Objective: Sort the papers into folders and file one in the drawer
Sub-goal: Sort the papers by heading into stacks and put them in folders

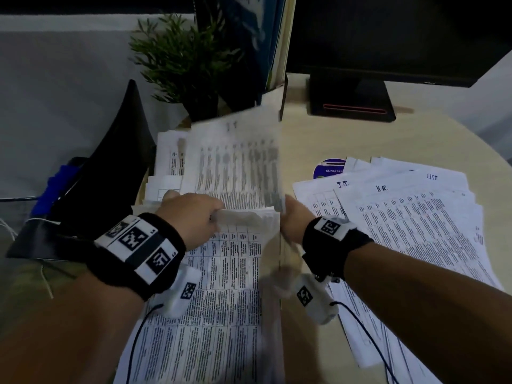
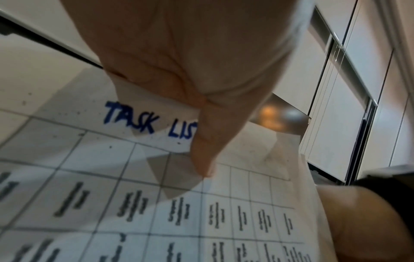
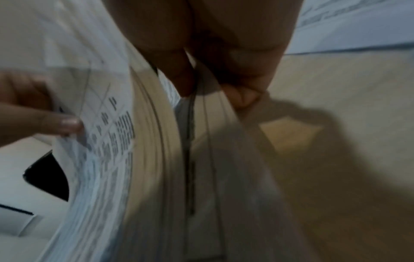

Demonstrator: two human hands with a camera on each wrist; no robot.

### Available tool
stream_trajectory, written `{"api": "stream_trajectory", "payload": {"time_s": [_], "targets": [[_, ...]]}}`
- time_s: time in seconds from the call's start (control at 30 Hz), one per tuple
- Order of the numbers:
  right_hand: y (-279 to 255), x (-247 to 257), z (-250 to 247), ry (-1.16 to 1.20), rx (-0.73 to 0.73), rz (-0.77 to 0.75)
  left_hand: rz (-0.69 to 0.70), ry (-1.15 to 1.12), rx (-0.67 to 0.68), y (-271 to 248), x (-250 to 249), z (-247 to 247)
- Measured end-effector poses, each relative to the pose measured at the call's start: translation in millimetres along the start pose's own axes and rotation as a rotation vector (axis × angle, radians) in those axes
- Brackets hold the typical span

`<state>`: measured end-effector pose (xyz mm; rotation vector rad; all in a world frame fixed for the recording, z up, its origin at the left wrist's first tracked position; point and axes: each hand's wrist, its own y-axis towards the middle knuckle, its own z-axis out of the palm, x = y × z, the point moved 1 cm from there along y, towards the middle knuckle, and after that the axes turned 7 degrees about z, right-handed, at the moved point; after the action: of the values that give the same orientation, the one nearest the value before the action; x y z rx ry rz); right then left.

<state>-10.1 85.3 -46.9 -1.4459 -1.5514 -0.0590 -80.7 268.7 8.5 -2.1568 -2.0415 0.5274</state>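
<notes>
- The left hand [image 1: 191, 214] grips the upper edge of a stack of printed sheets [image 1: 221, 286] in front of the person; in the left wrist view its thumb [image 2: 201, 150] presses on a sheet with the handwritten heading "TASK LIS…" [image 2: 147, 122].
- The right hand [image 1: 295, 220] holds the right side of the same stack. In the right wrist view its fingers [image 3: 241, 95] are curled and pinch the edges of several sheets, with more sheets fanned beside them.
- One sheet [image 1: 238, 162] stands lifted and blurred above the stack, so I judge the step in hand is leafing through the pages to read their headings.
- A second spread of papers [image 1: 415, 231] lies on the desk [image 1: 318, 139] to the right, with handwritten headings "I.T.", "H.R." and "LIST" on top. These look only partly separated.
- More sheets [image 1: 169, 159] lie behind the left hand, near the potted plant [image 1: 182, 59].
- Upright folders [image 1: 271, 37] stand behind the plant, beside the monitor [image 1: 388, 37]. I cannot tell if any paper is already inside them.
- No drawer is visible in any view.
- My judgement: the task is at an early stage. The papers are in sorting; putting them into folders and filing one in the drawer are both left to do.
</notes>
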Motion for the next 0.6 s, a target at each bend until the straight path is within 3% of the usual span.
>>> {"api": "stream_trajectory", "payload": {"time_s": [0.13, 0.33, 0.5, 0.6], "targets": [[-11.4, -5.7, 9.1, -0.149, 0.116, 0.037, 0.01, 0.0, -0.037, -4.8, -1.6, -3.6], [-19.2, -11.7, 12.1, -0.021, 0.244, 0.209, 0.022, 0.004, -0.039, -7.9, -1.4, -14.9], [-19.8, -8.7, 8.4, 0.187, 0.14, 0.245, 0.019, -0.001, -0.031, -8.3, -1.9, -17.3], [-20.7, -11.6, 12.0, 0.103, 0.148, 0.256, 0.008, 0.002, -0.033, -7.7, -1.8, -16.8]]}}
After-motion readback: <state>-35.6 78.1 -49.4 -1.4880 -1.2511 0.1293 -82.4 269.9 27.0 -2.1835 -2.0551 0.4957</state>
